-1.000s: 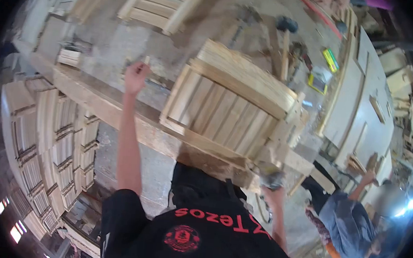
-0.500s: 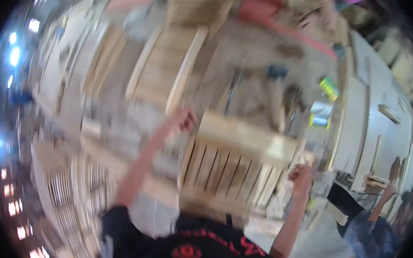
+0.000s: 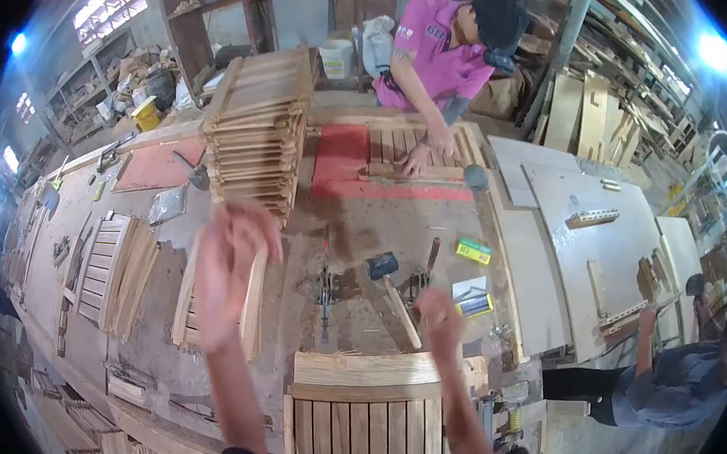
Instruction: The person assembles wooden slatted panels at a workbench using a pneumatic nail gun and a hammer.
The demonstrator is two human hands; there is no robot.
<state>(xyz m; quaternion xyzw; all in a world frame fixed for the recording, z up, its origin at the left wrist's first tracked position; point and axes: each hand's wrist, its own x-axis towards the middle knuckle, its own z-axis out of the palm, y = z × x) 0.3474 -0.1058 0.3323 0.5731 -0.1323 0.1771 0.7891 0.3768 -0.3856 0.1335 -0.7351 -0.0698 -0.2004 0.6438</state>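
Note:
A slatted wooden panel (image 3: pixel 366 434) lies in front of me at the table's near edge, with a wide plain rail (image 3: pixel 370 368) along its far side. My left hand (image 3: pixel 240 248), blurred and with fingers loosely apart, is over a small stack of slatted pieces (image 3: pixel 192 295); nothing shows in it. Just beyond the panel's far right corner is my right hand (image 3: pixel 440 317), fingers curled in. Whether it holds anything is hidden. Close to it lie a mallet (image 3: pixel 397 288) with a dark head and a clamp-like tool (image 3: pixel 423 273). Another such tool (image 3: pixel 324 287) sits further left.
A tall stack of slatted panels (image 3: pixel 255 143) stands at the back left. Across the table, a person in a pink shirt (image 3: pixel 447 51) works with both hands on a wooden frame over a red mat (image 3: pixel 339 154). Green-yellow box (image 3: pixel 473 251) at right; another person (image 3: pixel 677 384) far right.
The view has tilted up, bringing the person in pink into sight. My left hand has left the panel's far left corner and loosened; my right has moved from its right edge to beyond it.

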